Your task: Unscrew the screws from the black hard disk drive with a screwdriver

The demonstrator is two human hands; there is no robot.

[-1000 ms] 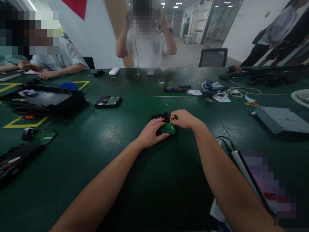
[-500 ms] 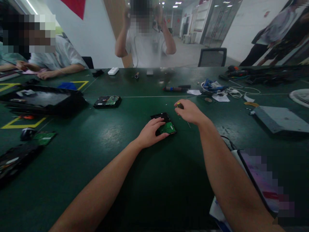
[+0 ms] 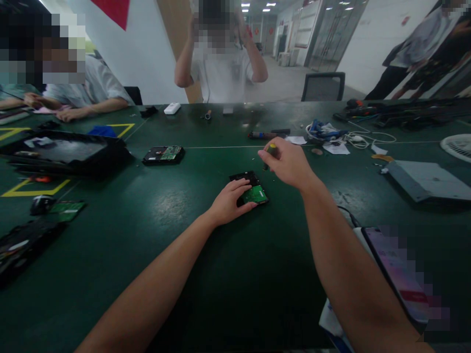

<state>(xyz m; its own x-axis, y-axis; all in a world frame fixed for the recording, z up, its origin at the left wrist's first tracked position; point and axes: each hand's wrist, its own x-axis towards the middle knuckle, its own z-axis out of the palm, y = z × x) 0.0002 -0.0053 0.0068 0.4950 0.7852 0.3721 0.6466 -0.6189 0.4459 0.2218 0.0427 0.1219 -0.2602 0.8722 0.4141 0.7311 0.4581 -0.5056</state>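
Observation:
A hard drive [image 3: 256,194] with a green circuit board on top lies on the dark green table. My left hand [image 3: 230,200] holds it down, thumb along the near edge and fingers across its black part. In my right hand [image 3: 289,159], raised just beyond and to the right of the drive, is a small screwdriver [image 3: 272,148] with a yellow and black handle. Fingers are closed around that handle, which stands nearly upright. The screwdriver's tip is hard to make out. Tiny loose bits lie on the table close to the drive.
Another hard drive [image 3: 164,155] lies to the left, beyond it a black tray [image 3: 73,152]. On the right are a grey metal case [image 3: 430,181], bundled cables [image 3: 324,131] and a phone [image 3: 397,274] under my forearm. A person [image 3: 221,68] sits opposite, another [image 3: 88,83] at left.
My right hand has risen slightly and turned the screwdriver from a slanted pose, shaft pointing down right, to nearly upright. My left hand and the hard drive stay put.

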